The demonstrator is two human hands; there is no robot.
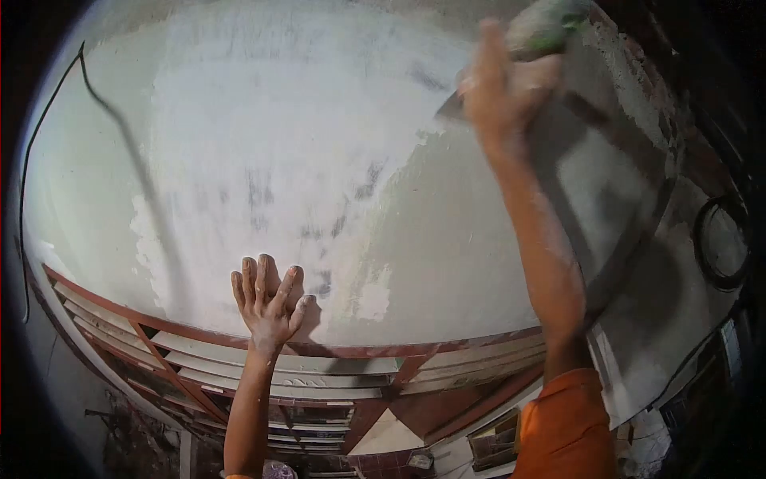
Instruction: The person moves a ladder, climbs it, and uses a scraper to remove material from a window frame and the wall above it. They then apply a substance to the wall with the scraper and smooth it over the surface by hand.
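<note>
My left hand (270, 307) lies against the wall (239, 191) with its fingers spread, just above the red-brown wooden frame, and holds nothing. At the upper right, my right hand (504, 92) is closed around a tool and blurred by motion. A dark, thin blade (452, 107) shows at the left of that hand, close to the wall. Behind the fingers is a rounded grey-green object (546, 28), too blurred to name. White, partly smeared coating covers the wall's middle, with grey-green surface around it and dark streaks in places.
Below the wall runs a red-brown frame (359, 350) with pale louvre slats (311, 379). A black cable (33, 136) hangs at the left. At the right, a coiled black hose or cable (700, 243) hangs near rough wall edges.
</note>
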